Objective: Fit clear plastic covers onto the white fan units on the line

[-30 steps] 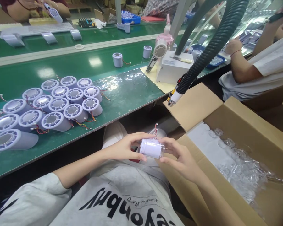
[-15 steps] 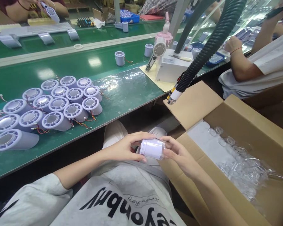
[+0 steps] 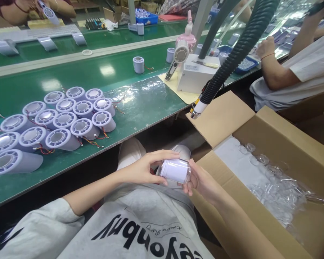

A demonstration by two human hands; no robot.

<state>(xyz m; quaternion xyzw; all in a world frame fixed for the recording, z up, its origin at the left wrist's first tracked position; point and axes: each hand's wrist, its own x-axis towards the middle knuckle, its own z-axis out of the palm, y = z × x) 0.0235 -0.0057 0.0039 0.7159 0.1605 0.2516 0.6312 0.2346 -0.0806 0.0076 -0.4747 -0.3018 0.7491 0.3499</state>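
Over my lap, my left hand (image 3: pixel 151 167) grips one end of a lilac cylinder (image 3: pixel 175 170), thumb below and fingers above. A clear plastic cover wraps the cylinder's other end, where my right hand (image 3: pixel 196 178) holds it with curled fingers. Red wire shows near my left palm. Several similar lilac cylinders (image 3: pixel 61 138) with round grilles and coloured wires stand grouped on the green bench (image 3: pixel 140 108) at the left. Clear plastic covers (image 3: pixel 278 194) lie heaped in the open cardboard box (image 3: pixel 226 183) to my right.
A black ribbed hose (image 3: pixel 232 54) with a metal nozzle hangs above the box. Behind it stand a white device (image 3: pixel 196 75) and a handheld fan (image 3: pixel 178 57). One lilac cylinder (image 3: pixel 138 65) sits on the belt. People work at the far left and the right.
My right hand has shifted its grip on the covered end, its fingers now curled lower beneath it. The cylinder stays nearly in place, and the view has shifted slightly.
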